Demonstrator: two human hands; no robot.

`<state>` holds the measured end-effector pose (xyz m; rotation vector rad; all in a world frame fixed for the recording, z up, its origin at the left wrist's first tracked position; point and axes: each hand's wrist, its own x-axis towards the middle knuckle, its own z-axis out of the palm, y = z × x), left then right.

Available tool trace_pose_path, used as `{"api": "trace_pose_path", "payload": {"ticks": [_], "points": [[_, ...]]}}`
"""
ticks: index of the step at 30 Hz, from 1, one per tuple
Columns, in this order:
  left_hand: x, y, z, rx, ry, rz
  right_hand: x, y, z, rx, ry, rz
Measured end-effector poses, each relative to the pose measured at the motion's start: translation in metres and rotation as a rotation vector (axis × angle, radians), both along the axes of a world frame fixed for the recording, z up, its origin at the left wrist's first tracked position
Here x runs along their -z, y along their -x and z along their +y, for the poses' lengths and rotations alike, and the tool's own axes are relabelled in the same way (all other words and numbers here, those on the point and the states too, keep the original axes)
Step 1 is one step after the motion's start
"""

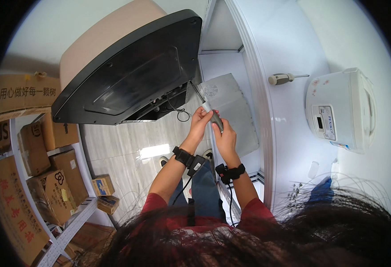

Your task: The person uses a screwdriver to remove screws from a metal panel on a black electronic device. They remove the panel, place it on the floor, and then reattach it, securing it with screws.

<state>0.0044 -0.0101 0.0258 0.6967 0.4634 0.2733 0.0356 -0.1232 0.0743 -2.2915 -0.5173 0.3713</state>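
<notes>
Both of my hands are closed on one screwdriver point(216, 120) with a grey and white handle. My left hand point(197, 124) pinches the front of the handle, close to the shaft. Behind it, my right hand point(225, 137) wraps round the grey rear part. The shaft points up and left, and its tip is at the right lower edge of a black panel point(133, 78). Whether the tip sits in a screw is too small to tell. That panel belongs to a large appliance with a pale pink body point(111, 38). A thin black cable loop point(183, 115) hangs from its opening.
A white surface at the right carries another screwdriver point(282, 79), a white rice cooker point(360, 111), small metal parts point(295, 190) and something blue point(322, 191). A grey vented sheet point(235, 115) lies beside my hands. Shelves with cardboard boxes point(50, 196) stand at left.
</notes>
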Motion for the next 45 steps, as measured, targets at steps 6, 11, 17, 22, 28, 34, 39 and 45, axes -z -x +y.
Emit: {"api": "trace_pose_path", "payload": {"ticks": [6, 11, 17, 22, 28, 34, 39, 45], "points": [[-0.003, 0.001, 0.002, -0.015, 0.063, -0.002, 0.005, 0.0, 0.002, -0.022, -0.174, -0.285], [-0.003, -0.001, 0.0, -0.036, -0.086, 0.006, 0.013, -0.006, -0.003, 0.025, 0.012, 0.214], [0.01, -0.002, -0.002, -0.074, -0.132, 0.097, 0.001, -0.002, 0.005, -0.041, -0.209, -0.285], [0.029, 0.002, 0.008, -0.133, -0.332, 0.141, 0.01, 0.0, -0.002, -0.03, -0.092, -0.012], [0.008, 0.016, 0.001, -0.055, -0.356, 0.201, 0.005, 0.018, -0.013, 0.007, 0.001, -0.051], [-0.01, 0.039, -0.007, 0.105, -0.355, 0.112, -0.037, 0.05, -0.039, 0.059, 0.002, -0.128], [-0.08, 0.061, -0.014, 0.075, -0.624, -0.054, -0.122, 0.086, -0.048, 0.129, -0.032, -0.029], [-0.189, 0.091, -0.046, 0.129, -0.815, -0.224, -0.187, 0.135, -0.079, 0.156, -0.134, -0.3]]}}
